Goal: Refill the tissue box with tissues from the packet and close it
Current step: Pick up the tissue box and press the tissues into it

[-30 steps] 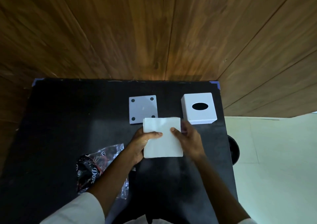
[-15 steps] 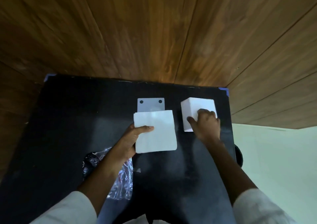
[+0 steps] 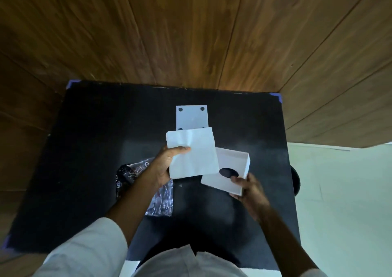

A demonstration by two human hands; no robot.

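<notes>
Looking down from the head camera, the one view on offer, both hands are raised above the black desk (image 3: pixel 89 170) and each is full. The left hand (image 3: pixel 164 166) is closed around the white stack of tissues (image 3: pixel 192 152), thumb lying across its upper face and the other fingers hidden beneath, so the stack sits flat and roughly level, its near-square outline turned a little off the desk's edges. The right hand (image 3: pixel 247 188) grips the white tissue box (image 3: pixel 226 170) at its near right corner, thumb on the inside close to the dark oval slot (image 3: pixel 228 172); the box appears tipped, with its open side facing up and toward the stack, walls rising at the far edge. Stack and box overlap in this view, the stack's lower right corner covering the box's left part, though whether they touch I cannot tell. The opening lies just right of and slightly nearer than the tissues, so the left hand is the one placed to feed them in, probably by sliding right and down while the right hand steadies the box. Beyond the hands, the grey base plate (image 3: pixel 191 117) with dark corner dots lies flat, partly hidden behind the stack. The emptied plastic packet (image 3: pixel 144 183) lies crumpled under the left forearm.
</notes>
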